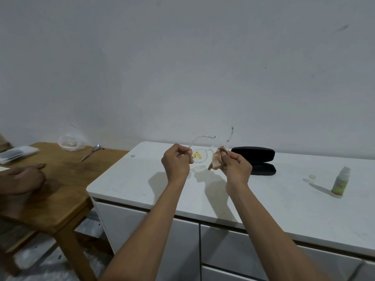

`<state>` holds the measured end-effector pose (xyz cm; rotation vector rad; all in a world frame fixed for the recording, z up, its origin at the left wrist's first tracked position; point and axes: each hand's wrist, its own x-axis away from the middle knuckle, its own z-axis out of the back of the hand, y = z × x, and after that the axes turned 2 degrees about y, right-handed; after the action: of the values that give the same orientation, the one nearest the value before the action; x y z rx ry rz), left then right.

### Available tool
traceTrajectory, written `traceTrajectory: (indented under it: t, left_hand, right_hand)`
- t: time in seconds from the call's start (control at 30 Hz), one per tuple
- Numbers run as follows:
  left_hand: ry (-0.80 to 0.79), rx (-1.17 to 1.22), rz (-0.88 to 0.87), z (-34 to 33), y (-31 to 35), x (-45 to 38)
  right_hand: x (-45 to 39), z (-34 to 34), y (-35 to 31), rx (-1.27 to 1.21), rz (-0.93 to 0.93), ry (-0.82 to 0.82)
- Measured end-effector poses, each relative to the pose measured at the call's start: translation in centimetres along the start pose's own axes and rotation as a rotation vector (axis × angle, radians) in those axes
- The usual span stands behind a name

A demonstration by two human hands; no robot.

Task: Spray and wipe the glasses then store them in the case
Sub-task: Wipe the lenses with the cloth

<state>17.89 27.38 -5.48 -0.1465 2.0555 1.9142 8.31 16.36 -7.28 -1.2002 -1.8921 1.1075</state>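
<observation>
Above the white cabinet top (263,191), the left hand (177,163) pinches the clear glasses (199,155) at one side; the right hand (237,168) presses a crumpled cloth (217,161) around the other lens, hiding it. The open black case (256,160) lies just behind the right hand, and the spray bottle (341,182) stands well apart.

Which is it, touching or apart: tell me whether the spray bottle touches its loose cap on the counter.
Apart. The head view shows the spray bottle standing upright, with bare white counter between it and the small cap to its left.
</observation>
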Motion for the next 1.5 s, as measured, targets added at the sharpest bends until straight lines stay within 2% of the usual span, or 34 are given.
traceTrajectory:
  t: [0.13, 0.27, 0.43, 0.53, 0.7, 0.8, 1.0, 1.13, 1.4, 1.5]
  left_hand:
    - [0.033, 0.004, -0.027, -0.3, 0.2, 0.0]
    - [0.021, -0.015, -0.072, -0.5, 0.3, 0.4]
    - [-0.060, -0.040, -0.150, -0.4, 0.7, 1.3]
    - [-0.081, -0.023, -0.177, -0.5, 0.9, 1.7]
    - [-0.023, 0.002, -0.157, -0.5, 1.1, 1.4]
    - [-0.016, 0.000, -0.137, -0.3, 0.7, 1.3]
    - [-0.055, -0.109, -0.147, 0.1, 0.5, 1.4]
    - [0.001, -0.125, -0.158, -0.5, 1.0, 1.8]
    - [0.114, -0.064, -0.017, -0.5, 0.4, 1.9]
    - [0.105, -0.092, -0.028, -0.4, 0.1, 1.6]
  right_hand:
    - [1.5, -1.2, 0.7, -0.080, -0.078, -0.089]
    - [3.2, -2.7, 1.1, -0.128, -0.078, -0.126]
    - [4.4, -4.6, 0.7, -0.199, -0.007, 0.069]
    - [4.1, -5.6, 0.6, -0.263, 0.011, 0.113]
    - [4.0, -6.0, 0.9, -0.084, 0.069, -0.005]
    - [4.1, -5.3, 1.4, 0.026, 0.083, -0.003]
    - [3.6, -4.9, 1.5, 0.092, 0.066, 0.002]
    - [3.7, -5.2, 1.7, 0.051, 0.058, 0.022]
    - [3.9, -3.9, 1.9, 0.221, 0.125, -0.128]
    - [3.6, -3.4, 1.7, 0.252, 0.128, -0.067]
